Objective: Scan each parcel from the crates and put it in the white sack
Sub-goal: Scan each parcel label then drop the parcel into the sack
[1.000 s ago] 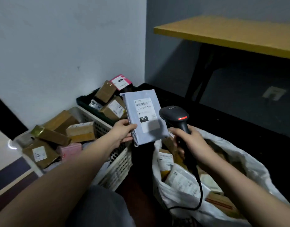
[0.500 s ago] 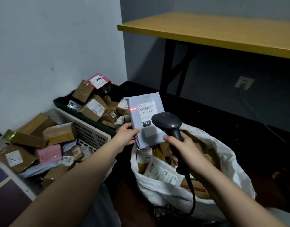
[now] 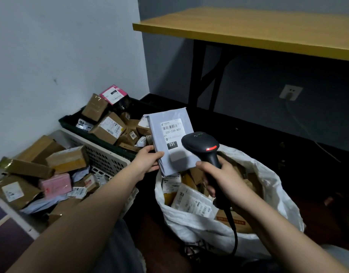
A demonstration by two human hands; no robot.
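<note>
The red scan line that lay on the parcel's (image 3: 170, 138) label half a second ago is gone, while parcel and scanner (image 3: 201, 145) have barely shifted. The left hand (image 3: 148, 161) pinches the parcel's lower left edge; the right hand (image 3: 223, 180) grips the scanner handle. The sack (image 3: 272, 196) gapes below both hands, already holding several parcels. Two crates (image 3: 108, 154), left of the left hand, remain piled with many more.

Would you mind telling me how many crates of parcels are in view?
2: a white crate at lower left, nearest the person, and a dark crate just behind it against the wall. Others may sit out of frame.
</note>
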